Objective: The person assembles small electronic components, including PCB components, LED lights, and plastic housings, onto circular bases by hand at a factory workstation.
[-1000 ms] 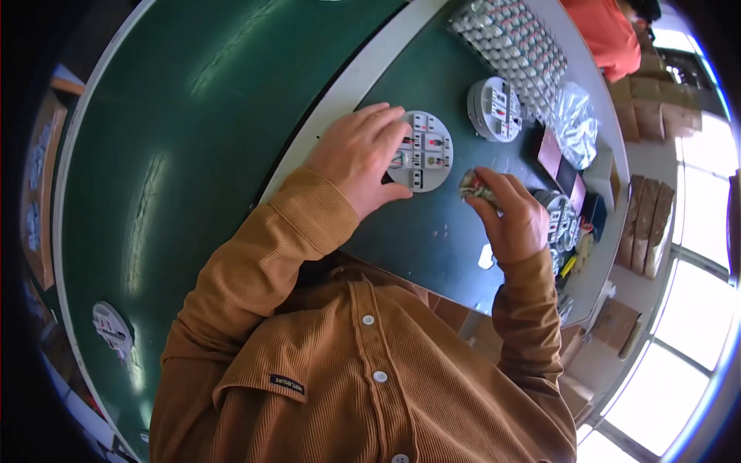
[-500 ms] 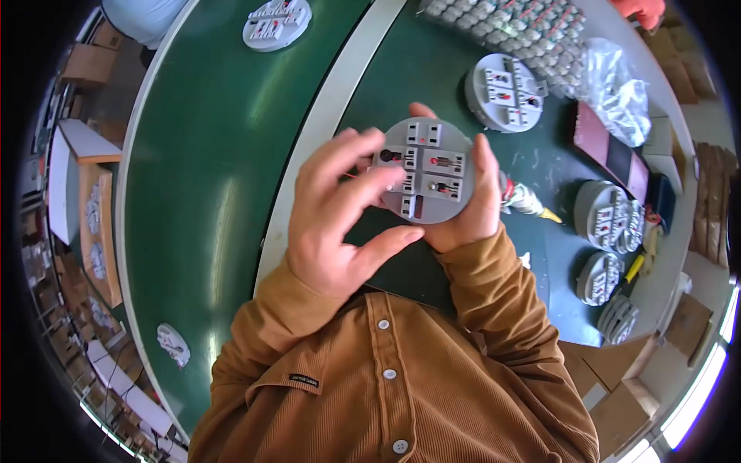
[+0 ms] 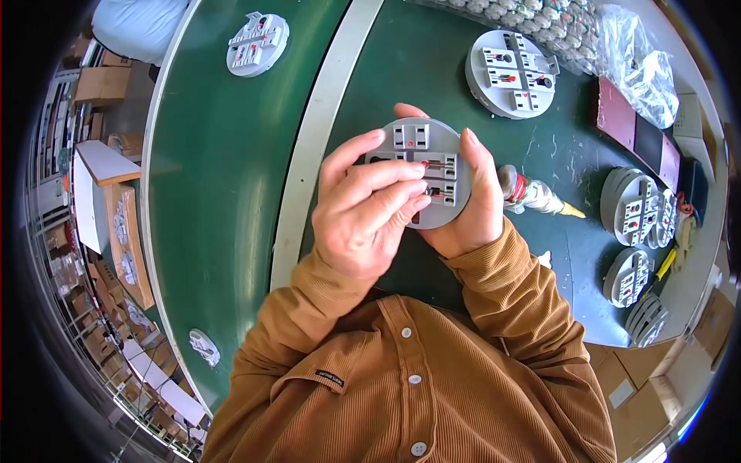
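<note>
In my right hand [image 3: 482, 204] is a round grey plastic socket base [image 3: 409, 127], gripped at its right edge with the thumb on the front and the other fingers behind. White terminal blocks with small red and black parts sit on its face. My left hand [image 3: 363, 208] lies across the left half of the base and covers some of the blocks. Its fingers are drawn together, their tips at the middle blocks. What sits between those fingertips is hidden or too small to tell.
On the table, another round base [image 3: 509, 77] lies beyond my hands. Stacked bases [image 3: 629, 204] stand at the right near a dark red folder [image 3: 625, 116]. A taped tool with a yellow tip [image 3: 540, 197] lies beside my right hand. More bases [image 3: 258, 45] rest on the green belt [image 3: 231, 193].
My left fingers have moved right over the base's middle blocks and closed together. The base has shifted slightly left in my right hand's hold.
</note>
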### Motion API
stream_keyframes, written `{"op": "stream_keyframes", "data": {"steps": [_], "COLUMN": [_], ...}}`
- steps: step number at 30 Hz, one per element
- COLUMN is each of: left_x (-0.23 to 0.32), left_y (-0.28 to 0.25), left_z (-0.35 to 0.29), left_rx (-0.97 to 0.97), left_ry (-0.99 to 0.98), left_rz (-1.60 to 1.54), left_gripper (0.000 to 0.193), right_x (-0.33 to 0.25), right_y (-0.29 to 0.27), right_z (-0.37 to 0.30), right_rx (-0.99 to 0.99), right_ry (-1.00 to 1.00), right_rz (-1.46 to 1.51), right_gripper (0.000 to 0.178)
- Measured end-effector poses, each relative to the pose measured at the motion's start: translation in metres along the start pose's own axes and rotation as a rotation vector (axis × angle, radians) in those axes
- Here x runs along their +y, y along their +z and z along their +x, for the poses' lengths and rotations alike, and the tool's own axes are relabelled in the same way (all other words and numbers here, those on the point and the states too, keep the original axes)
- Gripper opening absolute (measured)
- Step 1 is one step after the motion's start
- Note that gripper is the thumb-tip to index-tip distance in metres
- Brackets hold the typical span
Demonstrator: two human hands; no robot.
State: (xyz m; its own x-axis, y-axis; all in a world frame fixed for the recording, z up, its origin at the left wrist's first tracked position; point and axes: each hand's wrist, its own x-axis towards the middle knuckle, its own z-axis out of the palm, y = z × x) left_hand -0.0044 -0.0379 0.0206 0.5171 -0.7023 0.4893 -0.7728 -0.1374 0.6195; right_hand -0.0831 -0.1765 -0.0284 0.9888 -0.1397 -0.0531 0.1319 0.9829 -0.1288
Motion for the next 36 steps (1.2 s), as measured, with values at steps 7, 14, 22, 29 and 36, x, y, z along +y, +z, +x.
{"op": "stream_keyframes", "data": {"steps": [7,14,22,29,36], "left_x": [0.005,-0.029,-0.054,-0.059,-0.056], "left_y": [-0.039,-0.05,-0.046,-0.049,-0.048], "left_z": [0.016,0.016,0.017,0.018,0.017], "left_rx": [-0.198,-0.013,-0.107,-0.193,-0.162], "left_ry": [0.203,-0.424,-0.684,-0.701,-0.69], "left_rz": [0.188,-0.357,-0.764,-0.768,-0.761], "left_gripper": [0.039,0.026,0.05,0.05,0.049], "right_x": [0.005,0.0,-0.019,-0.026,-0.03], "right_y": [0.027,0.032,0.033,0.03,0.019], "right_z": [-0.013,-0.021,-0.018,-0.019,-0.023], "right_rx": [0.211,0.255,0.283,0.225,0.167], "right_ry": [0.12,0.08,0.244,0.302,0.303], "right_rz": [0.142,-0.708,-0.761,-0.601,-0.561], "right_gripper": [0.069,0.065,0.061,0.059,0.058]}}
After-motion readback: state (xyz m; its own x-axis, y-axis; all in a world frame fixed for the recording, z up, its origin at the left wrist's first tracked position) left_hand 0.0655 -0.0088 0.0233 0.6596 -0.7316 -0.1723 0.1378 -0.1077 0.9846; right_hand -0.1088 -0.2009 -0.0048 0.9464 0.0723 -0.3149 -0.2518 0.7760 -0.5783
